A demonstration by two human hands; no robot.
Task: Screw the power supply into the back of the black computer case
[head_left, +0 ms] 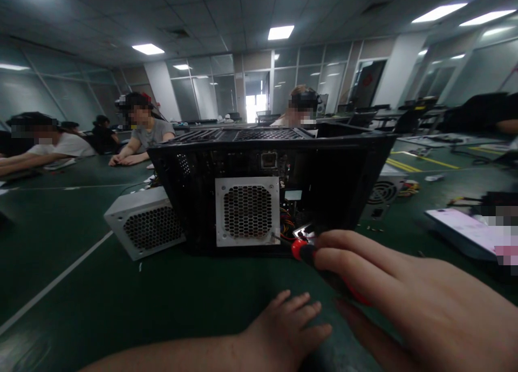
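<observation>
My right hand [388, 286] is closed around a red and black screwdriver [300, 249]. The screwdriver's shaft points left, and its tip is at the lower right corner of a grey power supply [247, 211] with a honeycomb grille. That power supply sits at the open side of a black computer case [332, 188], where cables and a circuit board show inside. Below the case, my left hand [289, 326] rests on the green table with its fingers spread, holding nothing.
A second power supply [149, 226] stands tilted left of the case, and another power supply with a round fan grille [382, 194] is behind it at right. A pink flat device [465, 232] lies farther right. Several people sit across the table.
</observation>
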